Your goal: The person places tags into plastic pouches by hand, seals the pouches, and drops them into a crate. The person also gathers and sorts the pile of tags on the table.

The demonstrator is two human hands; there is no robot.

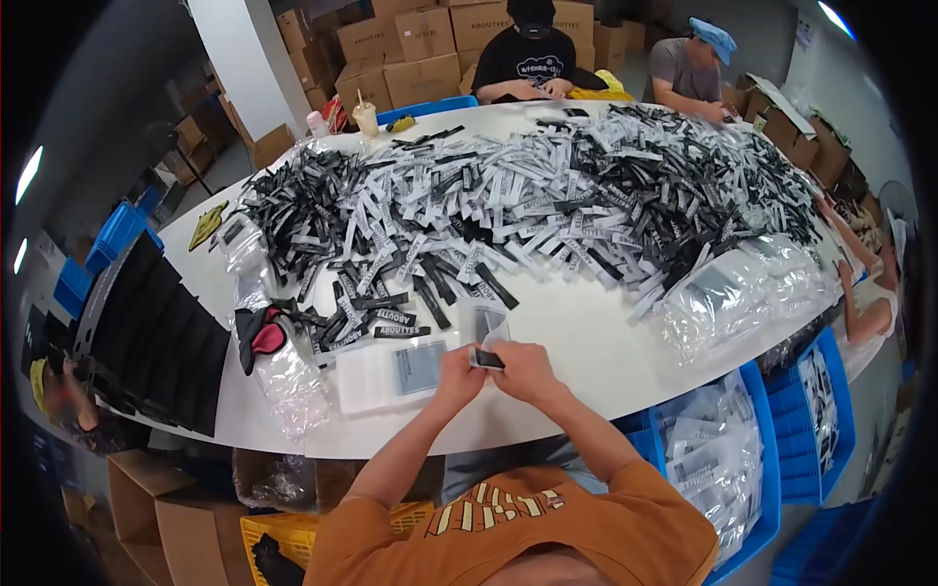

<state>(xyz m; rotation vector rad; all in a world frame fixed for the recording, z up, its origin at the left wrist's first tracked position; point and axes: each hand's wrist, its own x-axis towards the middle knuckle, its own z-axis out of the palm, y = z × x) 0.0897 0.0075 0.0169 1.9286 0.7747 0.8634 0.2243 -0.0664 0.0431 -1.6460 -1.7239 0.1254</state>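
One white table (pixel 606 371) stands before me, bearing one heap (pixel 489 195) of packets, too many to count. My left hand (pixel 459 377) and right hand (pixel 525 371), two, meet over it, fingers closed; one clear bag (pixel 490 322) just beyond, one black packet (pixel 488 359) pinched between.

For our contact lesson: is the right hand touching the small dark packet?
Touching. The head view shows the right hand closed on one end of the small dark packet.

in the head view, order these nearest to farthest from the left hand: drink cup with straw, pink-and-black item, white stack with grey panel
1. White stack with grey panel: just left of the left hand.
2. Pink-and-black item: farther left.
3. Drink cup with straw: at the table's far side.
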